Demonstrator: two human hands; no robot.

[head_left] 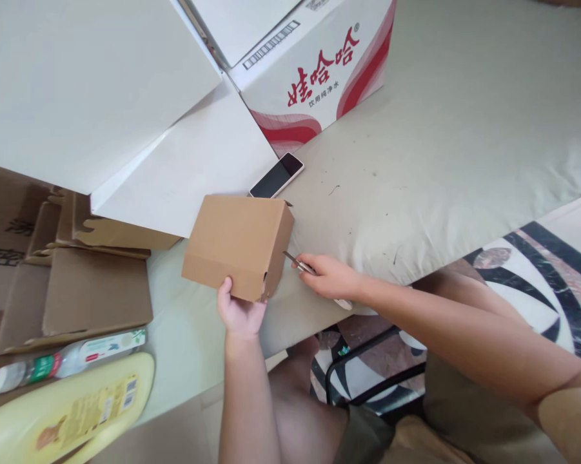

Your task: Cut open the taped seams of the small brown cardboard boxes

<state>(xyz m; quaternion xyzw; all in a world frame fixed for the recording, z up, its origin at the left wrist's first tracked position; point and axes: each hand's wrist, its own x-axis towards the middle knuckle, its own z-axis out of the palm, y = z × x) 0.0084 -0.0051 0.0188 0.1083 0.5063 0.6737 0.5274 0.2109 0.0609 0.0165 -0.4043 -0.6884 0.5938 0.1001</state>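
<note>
My left hand (242, 312) grips the near edge of a small brown cardboard box (232, 235), thumb on the top face and fingers beneath. The box looks closed and is tilted, with a small dark gap at its near right corner. In my right hand (331, 277) is a utility knife (304, 265), its blade pointing left at the box's right side. The blade tip is very close to the cardboard; whether it touches, I cannot tell. Just beyond the box lies a phone (277, 175) with a dark screen.
A large white carton with red lettering (319, 84) stands at the back. White panels (188, 174) spread across the upper left. Flattened brown cardboard (97, 290), a clear bottle (72, 357) and a yellow bottle (77, 412) are at left. A pale cover (445, 129) lies over the work surface.
</note>
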